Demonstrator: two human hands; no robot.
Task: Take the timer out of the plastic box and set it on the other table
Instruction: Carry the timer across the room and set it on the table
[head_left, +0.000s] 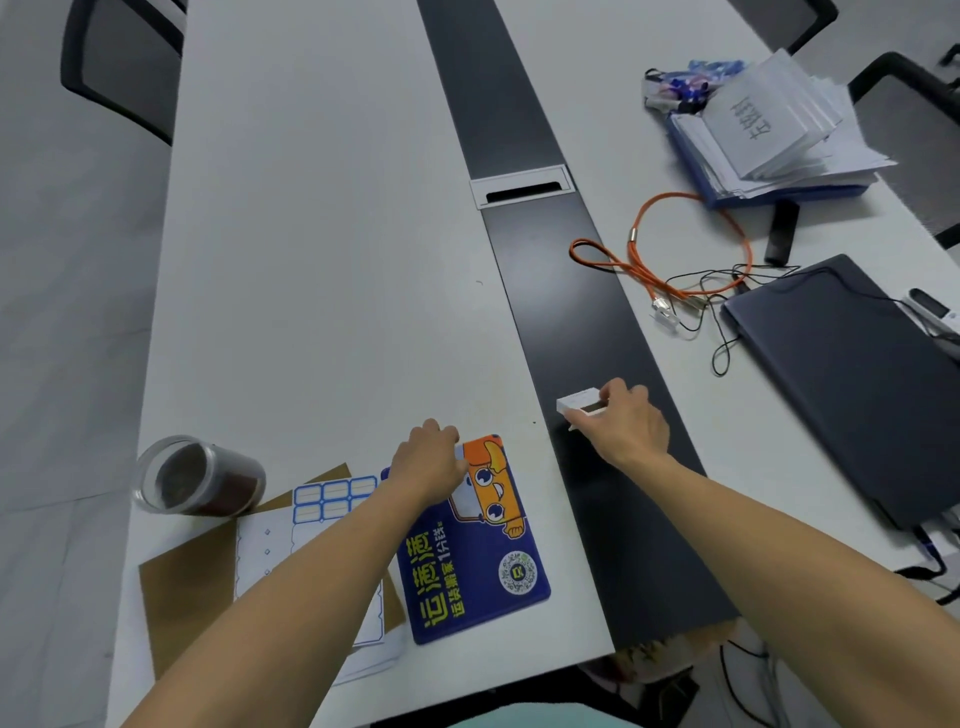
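White tabletops (311, 260) flank a dark centre strip. Over that strip the right hand (623, 426) pinches a small white timer (579, 404) between fingertips, carried clear of the surface. The left hand (431, 462), fingers curled, presses a blue printed box (483, 571), probably steadying it.
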